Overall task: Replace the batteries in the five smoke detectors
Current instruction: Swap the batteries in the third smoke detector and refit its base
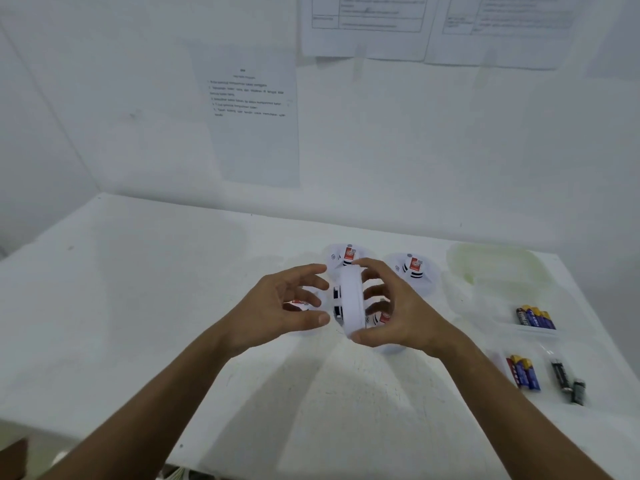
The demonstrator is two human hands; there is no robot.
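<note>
A white round smoke detector (351, 299) is held on edge above the table, its rim toward me. My right hand (398, 310) grips it, thumb below and fingers over the top. My left hand (291, 303) hovers just left of it, fingers spread, holding nothing. Two more detectors (346, 256) (410, 268) with red labels stand behind on the table. Another detector (299, 304) lies partly hidden behind my left hand, and one (381, 320) under my right hand. Blue and yellow batteries (535, 317) lie in a clear tray at right.
More blue batteries (523, 372) and two dark batteries (568, 381) lie near the white table's (138, 306) right edge. A translucent container (495, 265) sits at the back right. Printed sheets (252, 116) hang on the wall behind.
</note>
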